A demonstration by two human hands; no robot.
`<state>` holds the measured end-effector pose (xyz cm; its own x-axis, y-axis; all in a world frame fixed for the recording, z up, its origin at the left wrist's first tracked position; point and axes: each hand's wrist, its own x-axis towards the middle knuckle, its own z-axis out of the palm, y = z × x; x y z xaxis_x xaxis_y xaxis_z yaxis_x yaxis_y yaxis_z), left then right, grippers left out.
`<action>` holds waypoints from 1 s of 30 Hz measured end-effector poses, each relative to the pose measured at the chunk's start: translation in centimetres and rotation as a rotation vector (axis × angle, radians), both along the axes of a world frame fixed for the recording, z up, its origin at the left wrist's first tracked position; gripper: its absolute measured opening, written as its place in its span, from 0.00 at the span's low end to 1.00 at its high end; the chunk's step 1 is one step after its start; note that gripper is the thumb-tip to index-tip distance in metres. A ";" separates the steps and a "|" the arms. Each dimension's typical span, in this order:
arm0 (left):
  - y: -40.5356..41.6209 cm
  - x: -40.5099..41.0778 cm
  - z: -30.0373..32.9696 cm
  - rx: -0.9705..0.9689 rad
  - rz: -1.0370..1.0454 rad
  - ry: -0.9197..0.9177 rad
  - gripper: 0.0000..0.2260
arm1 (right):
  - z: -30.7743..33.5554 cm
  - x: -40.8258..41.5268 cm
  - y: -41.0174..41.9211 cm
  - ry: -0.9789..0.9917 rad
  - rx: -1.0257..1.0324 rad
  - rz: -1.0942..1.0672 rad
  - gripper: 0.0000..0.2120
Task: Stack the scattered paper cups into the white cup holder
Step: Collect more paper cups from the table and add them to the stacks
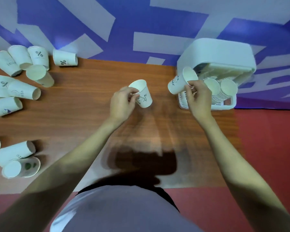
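The left hand (pixel 122 102) pinches the rim of a near-upright cup (pixel 141 93) at mid-counter (pixel 90 106), mouth up, while the right hand (pixel 197 97) pinches a tilted cup (pixel 181 82), mouth toward the white cup holder (pixel 216 54) at the counter's right edge.

Single head-worn wide-angle view, looking steeply down and forward from close above the wooden table (pixel 84 104), wall at top, wearer's torso and forearms at the bottom edge.
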<state>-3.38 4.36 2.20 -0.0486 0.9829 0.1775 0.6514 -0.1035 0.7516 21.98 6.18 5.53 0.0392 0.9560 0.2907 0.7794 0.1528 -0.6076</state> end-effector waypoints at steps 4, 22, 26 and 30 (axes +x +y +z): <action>1.5 6.5 1.8 0.118 -0.122 -0.010 0.04 | 1.6 6.2 -1.6 0.042 0.171 -0.113 0.07; 7.7 23.2 2.4 0.359 -0.528 0.257 0.06 | -2.5 18.5 0.5 -0.072 0.149 -0.247 0.08; 8.0 23.2 0.1 0.279 -0.536 0.310 0.06 | -4.3 18.4 1.3 -0.162 0.020 -0.154 0.10; 8.1 23.8 -1.1 0.216 -0.508 0.290 0.04 | -5.4 18.3 1.8 -0.216 -0.037 -0.114 0.10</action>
<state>20.39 12.44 1.08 0.4954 0.8113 0.3103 0.6558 -0.5836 0.4789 40.29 7.94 0.11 0.0882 0.9591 0.2690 0.9028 0.0372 -0.4285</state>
